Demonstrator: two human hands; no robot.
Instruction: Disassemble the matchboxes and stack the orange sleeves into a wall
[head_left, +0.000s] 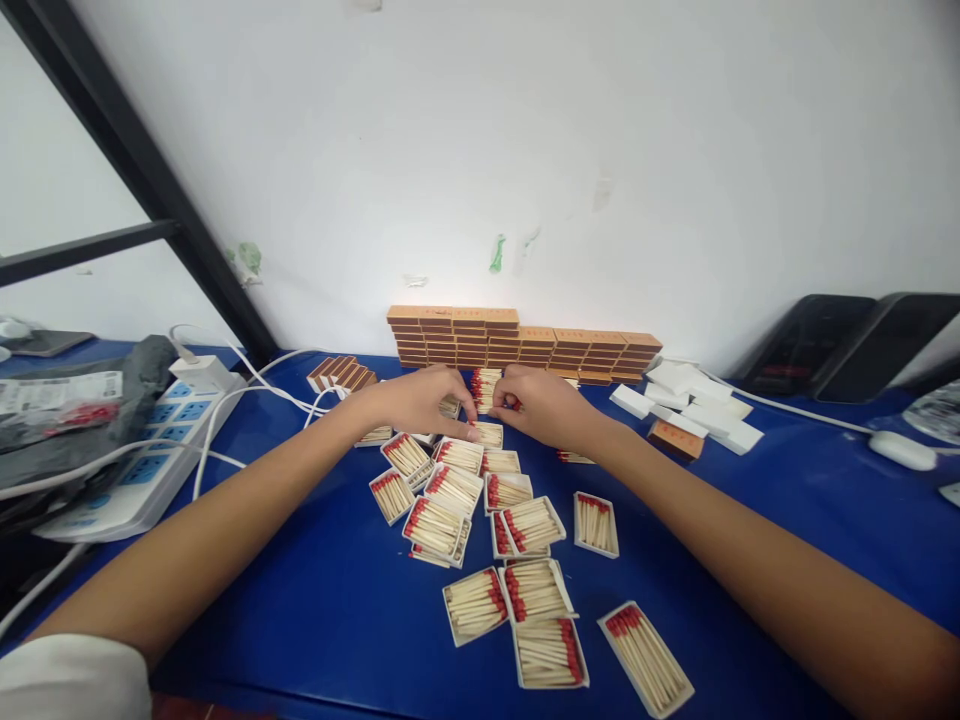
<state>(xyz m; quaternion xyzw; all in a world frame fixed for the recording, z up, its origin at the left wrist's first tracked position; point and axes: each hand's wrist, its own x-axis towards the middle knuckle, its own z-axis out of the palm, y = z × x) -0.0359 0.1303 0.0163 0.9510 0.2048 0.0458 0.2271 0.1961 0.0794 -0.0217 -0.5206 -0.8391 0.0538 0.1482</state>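
Observation:
My left hand (431, 398) bends over a small white matchbox tray (491, 436), its thumb and fingertips at the tray's left edge. Opposite it, my right hand (541, 402) has its fingers curled together, and what they hold, if anything, is hidden. Between both hands, just beyond the tray, lies a pile of red-tipped matches (486, 386). Nearer to me, several open trays filled with matches (534, 525) lie in overlapping rows. Single filled trays lie to the right, one in the middle (596, 523) and one at the front (646, 660).
Closed matchboxes (517, 345) form a stacked row against the wall. More matchbox covers (341, 375) lie left. White empty trays (694, 400) and an orange matchbox (675, 440) are at right, near two dark phones (806, 345). A power strip (154, 440) with white cables occupies the left.

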